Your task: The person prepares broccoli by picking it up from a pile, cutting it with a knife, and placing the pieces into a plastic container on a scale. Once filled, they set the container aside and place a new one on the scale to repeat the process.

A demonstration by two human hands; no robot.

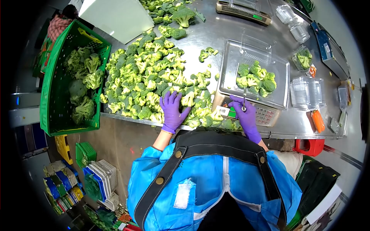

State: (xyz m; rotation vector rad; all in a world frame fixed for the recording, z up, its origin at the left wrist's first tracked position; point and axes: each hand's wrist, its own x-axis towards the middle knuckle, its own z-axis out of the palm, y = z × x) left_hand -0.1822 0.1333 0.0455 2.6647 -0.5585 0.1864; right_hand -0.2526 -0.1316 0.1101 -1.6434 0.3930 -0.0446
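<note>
Green broccoli florets (150, 77): loose heap on the bare stainless-steel table (216, 34), spreading from the table's left edge to just beside the weighing scale.

Purple-gloved left hand (173, 109): fingers spread, palm down, resting on the near edge of the heap and touching the florets there.

Purple-gloved right hand (244, 113): closed around a thin metal blade (244, 97), probably a small knife, with the handle hidden in the fist. Tip pointing away from the body, toward the tray. Held over the front panel of the grey electronic weighing scale (266, 115), beside the keypad.

Clear rectangular plastic tray (231, 57): seated on the scale platform, holding a smaller batch of cut broccoli (254, 79) toward its right half.

Green slatted plastic crate (54, 88): left of the table, loaded with whole broccoli heads (83, 96).

Stack of clear plastic punnets (306, 92): right of the scale, near its edge. One filled punnet (303, 58) further back.
</note>
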